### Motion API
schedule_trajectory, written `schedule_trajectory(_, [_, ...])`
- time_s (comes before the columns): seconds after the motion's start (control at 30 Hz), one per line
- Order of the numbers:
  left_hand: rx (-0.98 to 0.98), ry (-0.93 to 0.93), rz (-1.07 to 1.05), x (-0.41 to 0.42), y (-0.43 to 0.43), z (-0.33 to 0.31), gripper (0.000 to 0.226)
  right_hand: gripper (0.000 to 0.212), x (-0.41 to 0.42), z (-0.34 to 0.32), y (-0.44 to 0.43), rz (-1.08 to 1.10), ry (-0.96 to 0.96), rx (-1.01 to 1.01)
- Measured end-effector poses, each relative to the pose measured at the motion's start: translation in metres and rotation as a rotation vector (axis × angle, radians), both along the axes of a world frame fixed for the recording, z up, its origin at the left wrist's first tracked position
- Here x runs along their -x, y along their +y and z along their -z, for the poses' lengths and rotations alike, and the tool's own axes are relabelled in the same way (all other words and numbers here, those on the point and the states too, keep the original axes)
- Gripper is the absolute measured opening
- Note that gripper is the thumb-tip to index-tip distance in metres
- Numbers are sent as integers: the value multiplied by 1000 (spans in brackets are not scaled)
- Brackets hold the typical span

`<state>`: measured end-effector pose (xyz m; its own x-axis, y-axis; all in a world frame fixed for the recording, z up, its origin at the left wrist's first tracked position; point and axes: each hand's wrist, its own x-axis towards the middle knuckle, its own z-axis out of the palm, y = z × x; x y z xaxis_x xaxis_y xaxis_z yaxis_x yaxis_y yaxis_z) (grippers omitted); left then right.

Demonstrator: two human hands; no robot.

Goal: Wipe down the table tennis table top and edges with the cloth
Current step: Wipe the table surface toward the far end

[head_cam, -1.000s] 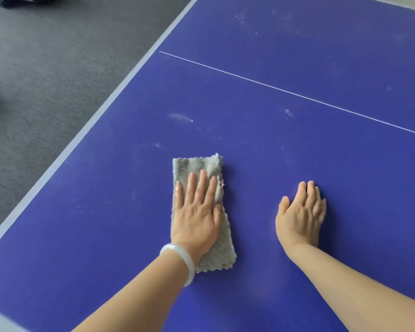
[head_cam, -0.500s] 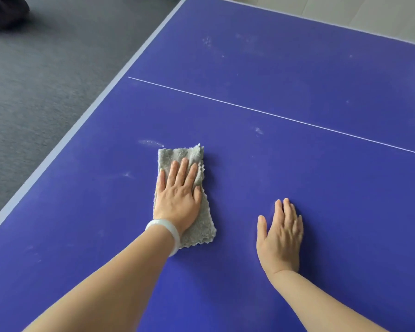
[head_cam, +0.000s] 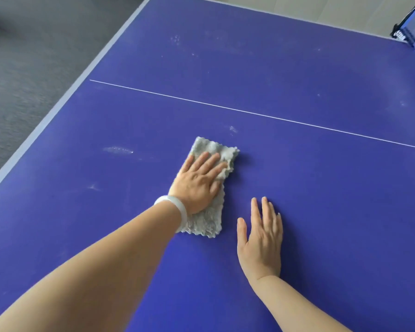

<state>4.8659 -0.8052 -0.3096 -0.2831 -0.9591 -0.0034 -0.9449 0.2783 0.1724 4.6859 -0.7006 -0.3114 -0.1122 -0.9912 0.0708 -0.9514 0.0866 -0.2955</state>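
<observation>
A folded grey cloth [head_cam: 215,149] lies flat on the blue table tennis table top [head_cam: 297,188], just short of the thin white centre line [head_cam: 249,113]. My left hand [head_cam: 199,180], a white bangle on its wrist, presses down on the cloth with straight fingers angled to the right. My right hand [head_cam: 261,240] rests flat on the bare table to the cloth's right, fingers straight. Whitish smears [head_cam: 118,149] mark the surface left of the cloth, and a smaller smear [head_cam: 233,128] sits just beyond it.
The table's pale left edge [head_cam: 65,97] runs diagonally, with dark grey carpet [head_cam: 29,56] beyond it. A net post and blue net [head_cam: 412,32] stand at the far right corner. More dusty specks [head_cam: 175,39] dot the far half.
My left hand has slid the cloth forward and then to the right, away from the long smear, and turned its fingers rightward. My right hand stays flat on the table.
</observation>
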Motion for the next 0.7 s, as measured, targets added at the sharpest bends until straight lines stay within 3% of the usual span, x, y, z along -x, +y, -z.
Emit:
schedule_trajectory(0.07, [-22, 8, -224, -21, -19, 2, 54, 69, 1, 1, -1, -4, -2, -10])
schedule_trajectory(0.17, [-27, 51, -348, -7, -6, 4, 56, 70, 3, 2, -2, -1, -23, -18])
schedule_trajectory(0.23, [12, 47, -248, 27, 30, 4, 58, 70, 4, 0, 0, 9, -69, -14])
schedule_trajectory(0.37, [-6, 34, 170, 75, 110, 1, 67, 68, 6, -3, 1, -5, -161, -21])
schedule_trajectory(0.47, [-63, 91, 231, 63, 111, -7, 62, 65, 7, -8, 2, 5, -225, -1])
schedule_trajectory(0.57, [-14, 170, 17, 18, 89, -19, 55, 63, 6, -10, 2, 5, -248, 9])
schedule_trajectory(0.63, [0, 69, -187, -20, 77, -19, 54, 61, 5, -10, 1, 3, -244, 17])
schedule_trajectory(0.7, [-40, 12, -248, -42, 75, -12, 56, 59, 4, -11, 2, 10, -262, 24])
